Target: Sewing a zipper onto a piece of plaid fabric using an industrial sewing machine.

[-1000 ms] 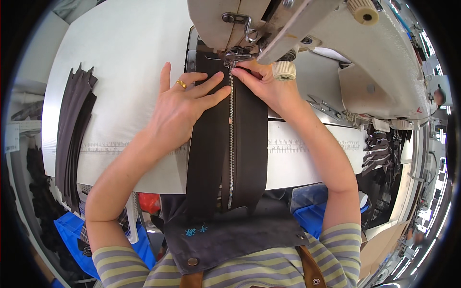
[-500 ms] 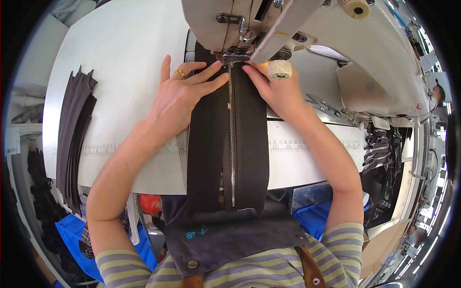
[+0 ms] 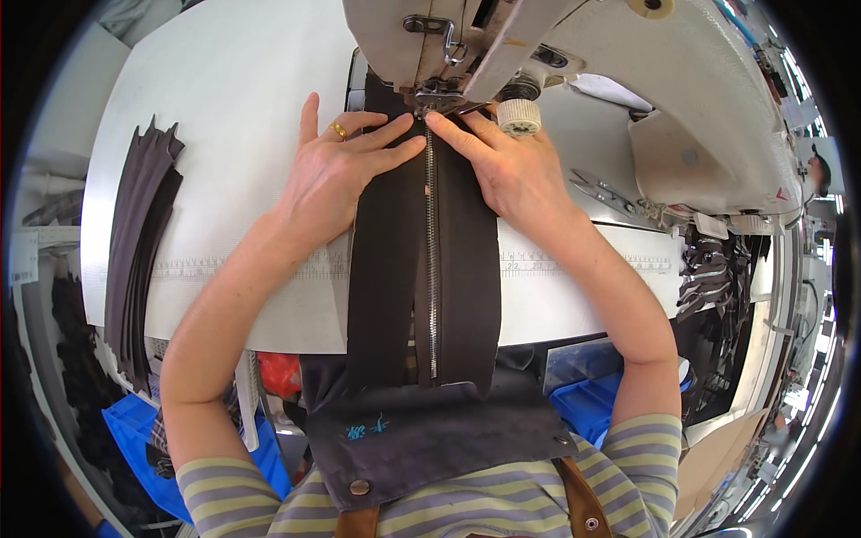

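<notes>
Dark fabric panels (image 3: 381, 269) with a metal zipper (image 3: 432, 269) down their middle lie under the presser foot (image 3: 437, 97) of a sewing machine (image 3: 700, 117). My left hand (image 3: 334, 170) rests spread on the left panel, its fingertips close to the zipper's far end; a gold ring is on one finger. My right hand (image 3: 516, 166) lies on the right panel with its index fingertip on the zipper top, just before the foot. Its fingers are stretched out, and some tips are hidden by the machine. The near end of the fabric hangs over the table edge toward my apron (image 3: 439, 439).
Cut dark fabric strips (image 3: 143, 242) are stacked at the table's left. Metal scissors (image 3: 603, 193) lie right of my right hand. A bundle of zippers (image 3: 706, 278) sits at the right edge. Blue bins (image 3: 143, 439) stand below the table, and a printed ruler (image 3: 592, 263) crosses its surface.
My right hand has turned over the fabric, and its index finger has moved left onto the zipper top. The fabric has slid slightly away from me under the foot. My left hand stays nearly still.
</notes>
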### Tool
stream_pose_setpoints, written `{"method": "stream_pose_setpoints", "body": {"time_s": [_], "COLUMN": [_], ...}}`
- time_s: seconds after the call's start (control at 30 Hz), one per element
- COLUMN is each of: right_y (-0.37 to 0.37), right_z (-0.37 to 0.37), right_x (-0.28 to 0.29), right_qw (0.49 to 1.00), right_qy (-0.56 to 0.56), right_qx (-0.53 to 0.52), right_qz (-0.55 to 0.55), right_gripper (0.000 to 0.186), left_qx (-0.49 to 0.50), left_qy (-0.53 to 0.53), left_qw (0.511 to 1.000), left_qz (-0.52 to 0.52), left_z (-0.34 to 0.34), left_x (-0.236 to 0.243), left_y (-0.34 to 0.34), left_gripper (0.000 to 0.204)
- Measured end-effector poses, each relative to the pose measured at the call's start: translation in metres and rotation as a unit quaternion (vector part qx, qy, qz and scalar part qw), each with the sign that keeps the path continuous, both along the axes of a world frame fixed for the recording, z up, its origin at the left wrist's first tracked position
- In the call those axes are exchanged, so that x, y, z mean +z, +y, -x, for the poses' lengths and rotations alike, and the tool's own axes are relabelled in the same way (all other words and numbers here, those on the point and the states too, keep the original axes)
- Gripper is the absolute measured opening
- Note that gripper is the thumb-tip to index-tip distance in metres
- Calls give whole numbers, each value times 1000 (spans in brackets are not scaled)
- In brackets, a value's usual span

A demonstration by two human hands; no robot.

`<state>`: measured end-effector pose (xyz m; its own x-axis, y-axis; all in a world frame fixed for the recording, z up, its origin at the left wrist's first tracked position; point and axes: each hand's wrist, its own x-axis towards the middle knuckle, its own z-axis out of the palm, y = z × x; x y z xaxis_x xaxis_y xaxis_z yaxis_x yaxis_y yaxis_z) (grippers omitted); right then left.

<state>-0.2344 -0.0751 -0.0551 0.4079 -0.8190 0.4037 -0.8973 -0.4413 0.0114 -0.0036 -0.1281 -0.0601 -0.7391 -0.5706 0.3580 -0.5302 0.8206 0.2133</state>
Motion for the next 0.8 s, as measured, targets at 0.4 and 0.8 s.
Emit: {"method": "stream_pose_setpoints", "body": {"time_s": [0.4,0.8], "right_y": [19,123], "right_z": [9,-18], "right_x": [-6,14], "right_qw": [985,976], "right_qy": [-152,-111], "right_qx": [75,111], "right_qz": [12,-151], "right_gripper": [31,50], "left_qx": [-129,-125], "left_qy": [19,-19], "left_qw": [987,991], "left_qz": [94,-54], "left_z": [-11,-48], "left_x": [8,21], "left_y": [23,96], "left_gripper": [41,53]}}
